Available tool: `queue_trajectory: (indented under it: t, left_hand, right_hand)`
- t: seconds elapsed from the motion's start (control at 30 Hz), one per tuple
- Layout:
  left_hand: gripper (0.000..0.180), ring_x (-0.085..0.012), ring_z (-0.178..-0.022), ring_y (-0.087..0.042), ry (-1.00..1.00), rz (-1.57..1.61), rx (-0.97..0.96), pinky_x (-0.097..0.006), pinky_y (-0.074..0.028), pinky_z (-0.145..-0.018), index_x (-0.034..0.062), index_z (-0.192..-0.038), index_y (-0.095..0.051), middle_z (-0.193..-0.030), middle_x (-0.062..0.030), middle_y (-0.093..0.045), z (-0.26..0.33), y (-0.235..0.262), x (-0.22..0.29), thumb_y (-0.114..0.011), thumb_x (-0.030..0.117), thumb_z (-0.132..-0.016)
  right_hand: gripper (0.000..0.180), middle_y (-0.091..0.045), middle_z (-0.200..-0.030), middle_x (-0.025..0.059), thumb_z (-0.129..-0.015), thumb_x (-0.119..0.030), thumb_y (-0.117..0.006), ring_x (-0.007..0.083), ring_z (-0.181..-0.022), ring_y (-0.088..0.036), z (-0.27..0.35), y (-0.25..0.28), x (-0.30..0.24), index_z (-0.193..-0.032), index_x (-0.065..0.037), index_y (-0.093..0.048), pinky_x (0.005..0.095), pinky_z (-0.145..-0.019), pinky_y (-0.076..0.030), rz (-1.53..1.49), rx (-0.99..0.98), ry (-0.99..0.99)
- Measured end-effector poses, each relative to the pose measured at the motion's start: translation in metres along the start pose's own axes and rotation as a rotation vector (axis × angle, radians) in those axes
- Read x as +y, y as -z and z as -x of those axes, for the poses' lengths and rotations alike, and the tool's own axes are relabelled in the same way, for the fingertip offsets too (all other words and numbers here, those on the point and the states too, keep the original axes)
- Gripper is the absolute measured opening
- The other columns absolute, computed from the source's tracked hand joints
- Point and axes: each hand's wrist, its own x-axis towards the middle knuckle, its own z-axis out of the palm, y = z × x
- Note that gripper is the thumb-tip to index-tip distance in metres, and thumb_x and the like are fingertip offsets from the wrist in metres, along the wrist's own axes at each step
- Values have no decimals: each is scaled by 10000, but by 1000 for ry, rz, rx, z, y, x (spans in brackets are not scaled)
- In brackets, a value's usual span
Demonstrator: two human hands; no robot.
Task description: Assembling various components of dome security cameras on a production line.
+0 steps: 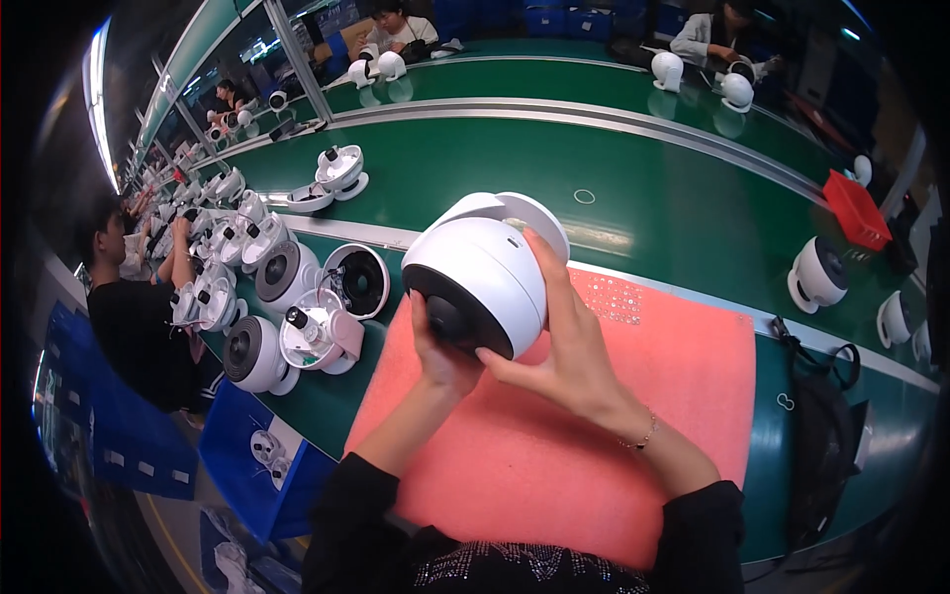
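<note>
Both my hands hold a white, ball-shaped security camera (482, 265) tilted above a pink foam mat (554, 465). Its black front with a dark lens faces down and to the left, and a round white base (539, 220) shows behind the ball. My left hand (443, 354) supports it from below, fingers closed against the black front. Along the right side my right hand (569, 346) grips the shell, its thumb at the lower rim of the black face. A sheet of small round stickers (614, 299) lies on the mat beyond my right hand.
To the left stand several camera units, among them an opened housing (356, 281) and a half shell with wiring (319, 332). A blue bin (242, 450) sits below them. Finished-looking cameras (817, 274), a red tray (856, 210) and a black bag (823, 436) are at right. Co-workers sit around the green table.
</note>
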Motion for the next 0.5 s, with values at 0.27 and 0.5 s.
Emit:
queue_trajectory:
  t: [0.27,0.5]
  left_hand:
    - [803,-284,-1222,-395,-49,184,-16,-452,-360,-999,159,-1357,-288,-1350,-94,-367,-28,2,-25,-339,711,-776]
    - [633,-181,-1109,-503,256,-52,-87,-366,-450,-909,132,-1265,-401,-1205,-63,-501,-30,-12,1,-453,594,-837]
  right_hand:
    - [969,-439,-1269,213,-602,-161,-766,329,-1069,-542,-6,8,7,-1387,-89,-201,395,-847,-507,58,37,24]
    - [859,-467,-1231,147,-664,-186,-754,255,-1065,-527,-12,10,38,-1367,-102,-268,343,-846,-483,-419,149,-363]
